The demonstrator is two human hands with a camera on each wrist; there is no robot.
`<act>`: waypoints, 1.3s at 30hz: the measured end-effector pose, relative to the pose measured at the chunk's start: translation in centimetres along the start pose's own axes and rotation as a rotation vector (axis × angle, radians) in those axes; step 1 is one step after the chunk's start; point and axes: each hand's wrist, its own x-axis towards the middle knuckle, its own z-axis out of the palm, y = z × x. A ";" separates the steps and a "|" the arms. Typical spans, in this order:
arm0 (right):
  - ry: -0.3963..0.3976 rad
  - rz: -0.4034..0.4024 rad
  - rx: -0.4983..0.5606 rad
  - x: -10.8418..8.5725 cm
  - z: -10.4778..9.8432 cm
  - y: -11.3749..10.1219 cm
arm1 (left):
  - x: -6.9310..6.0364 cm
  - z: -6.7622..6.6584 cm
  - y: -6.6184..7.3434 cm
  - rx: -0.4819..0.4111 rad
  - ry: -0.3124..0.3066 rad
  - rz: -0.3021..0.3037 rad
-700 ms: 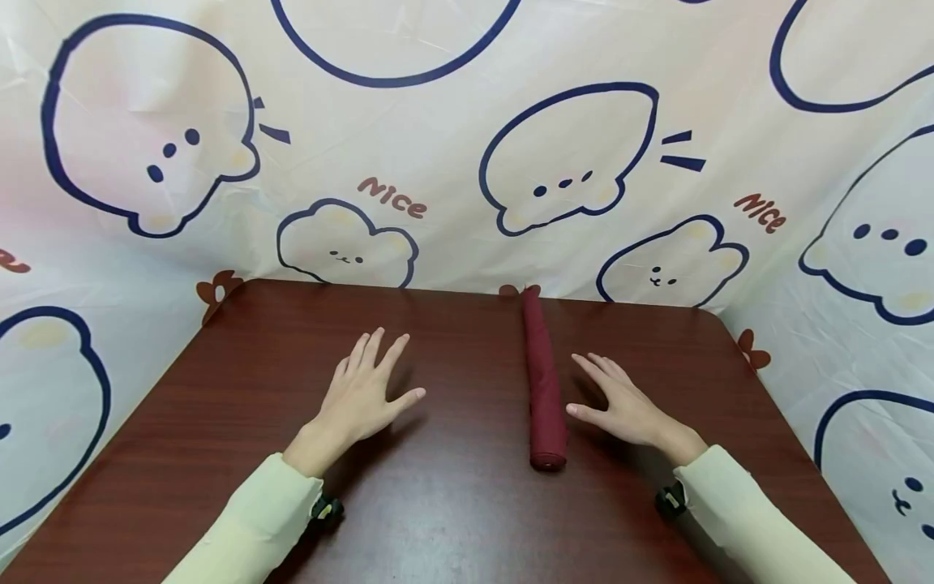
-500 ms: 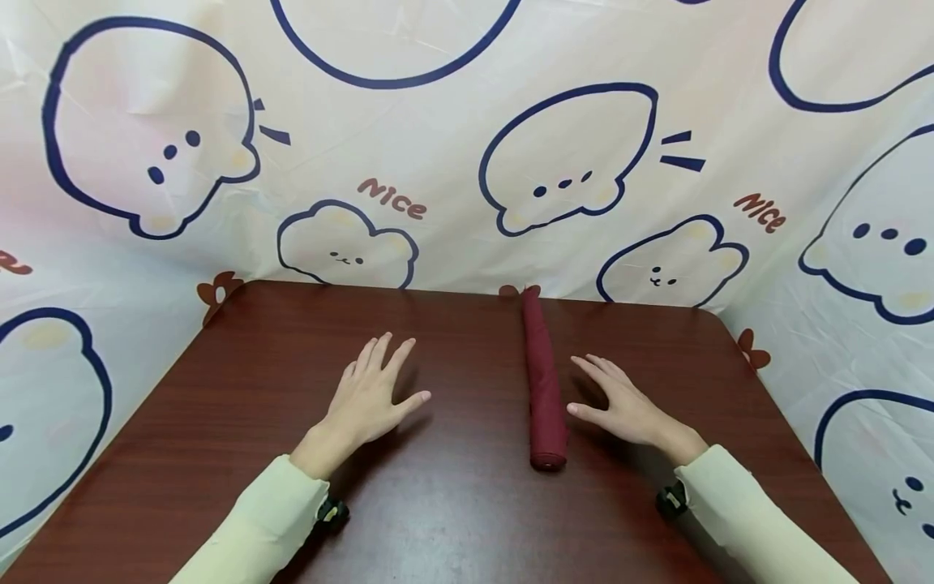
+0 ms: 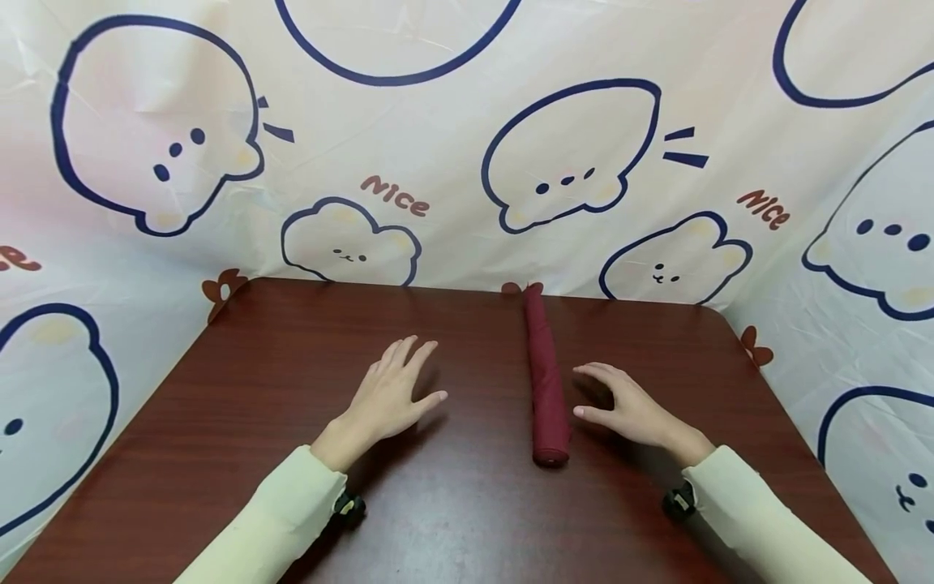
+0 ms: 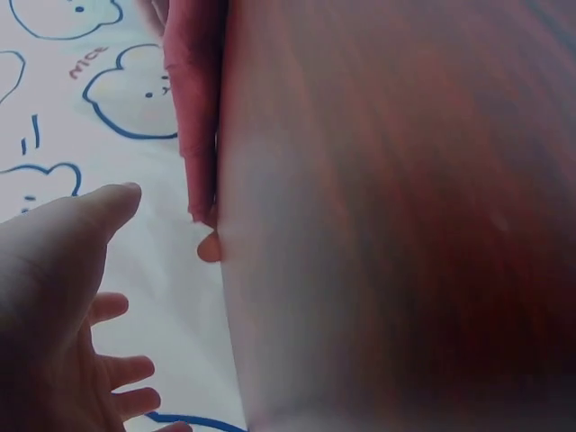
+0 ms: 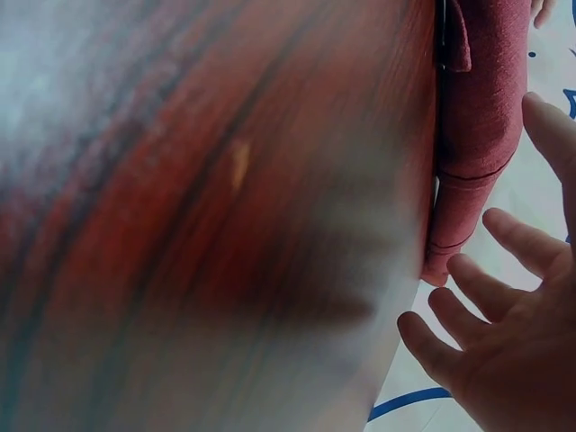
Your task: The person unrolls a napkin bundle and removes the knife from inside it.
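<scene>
A dark red rolled cloth (image 3: 546, 381) lies lengthwise on the brown table, right of centre, its far end at the back edge. To its left, the left hand (image 3: 387, 401) hovers palm down with fingers spread, touching nothing. The right hand (image 3: 633, 408) is just right of the roll, fingers slightly bent and thumb apart, with a narrow gap to the cloth. In the left wrist view the roll (image 4: 193, 99) appears beyond the left hand (image 4: 54, 297). The right wrist view shows the roll (image 5: 481, 108) near the fingers of the right hand (image 5: 522, 315).
The brown wooden table (image 3: 452, 519) has rounded back corners. A pale curtain (image 3: 452, 146) with blue cartoon outlines hangs behind it and along both sides. Each wrist carries a small dark device, the left (image 3: 350, 507) and the right (image 3: 680, 501).
The left hand has moved right, closer to the roll. The right hand's fingers have bent a little more, while the hand stays beside the cloth.
</scene>
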 end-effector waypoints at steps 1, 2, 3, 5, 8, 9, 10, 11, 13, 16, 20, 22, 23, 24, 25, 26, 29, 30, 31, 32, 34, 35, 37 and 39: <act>0.001 -0.007 0.002 0.0 0.0 0.0 | 0.1 0.0 0.2 -0.005 -0.007 0.003; 0.002 -0.013 0.001 0.0 0.0 0.1 | 0.3 -0.1 0.4 -0.011 -0.016 0.006; 0.003 -0.019 0.002 0.1 0.0 0.1 | 0.4 -0.1 0.7 -0.020 -0.024 0.011; 0.006 -0.027 0.008 0.1 0.0 0.1 | 0.7 -0.1 1.2 -0.039 -0.042 0.024; 0.013 -0.032 0.015 0.2 0.1 0.0 | 1.1 0.2 2.0 -0.057 -0.062 0.060; 0.015 -0.036 0.016 0.1 0.2 0.0 | 1.2 0.3 2.3 -0.060 -0.070 0.074; 0.013 -0.043 0.018 0.1 0.4 -0.1 | 1.3 0.4 2.5 -0.060 -0.079 0.086; 0.013 -0.052 0.017 0.1 0.5 -0.2 | 1.3 0.6 2.7 -0.060 -0.087 0.099; 0.009 -0.061 0.022 0.0 0.9 -0.3 | 1.4 0.9 3.2 -0.063 -0.098 0.127; 0.008 -0.071 0.029 -0.2 1.1 -0.4 | 1.6 1.5 4.2 -0.073 -0.116 0.168; 0.015 -0.062 0.041 -0.6 0.8 -0.4 | 2.1 2.4 6.0 -0.083 -0.127 0.229; 0.016 -0.061 0.044 -0.7 0.7 -0.4 | 2.3 2.8 7.0 -0.075 -0.139 0.255; 0.015 -0.059 0.048 -0.8 0.6 -0.4 | 2.4 3.0 7.5 -0.069 -0.147 0.266; 0.014 -0.059 0.051 -0.8 0.7 -0.4 | 2.5 3.2 8.0 -0.062 -0.159 0.275; 0.012 -0.058 0.054 -0.9 0.7 -0.3 | 2.7 3.4 8.5 -0.059 -0.173 0.283; 0.010 -0.059 0.058 -0.9 0.7 -0.3 | 2.8 3.6 9.0 -0.052 -0.186 0.294; 0.006 -0.065 0.072 -1.0 0.8 -0.3 | 3.3 3.9 10.2 -0.033 -0.220 0.328; 0.005 -0.069 0.075 -1.0 0.8 -0.2 | 3.4 4.0 10.5 -0.030 -0.230 0.339; 0.004 -0.074 0.077 -1.0 0.9 -0.2 | 3.6 4.1 10.8 -0.029 -0.241 0.349; 0.004 -0.080 0.079 -1.0 0.9 -0.2 | 3.7 4.2 11.0 -0.026 -0.247 0.358; 0.001 -0.088 0.078 -1.0 1.0 -0.3 | 3.9 4.3 11.4 -0.036 -0.273 0.358; 0.000 -0.090 0.076 -0.9 1.0 -0.3 | 4.0 4.4 11.6 -0.047 -0.289 0.354; -0.003 -0.093 0.064 -0.9 1.1 -0.3 | 4.1 4.5 11.8 -0.068 -0.317 0.344; -0.003 -0.097 0.061 -0.9 1.1 -0.4 | 4.2 4.7 12.1 -0.070 -0.340 0.341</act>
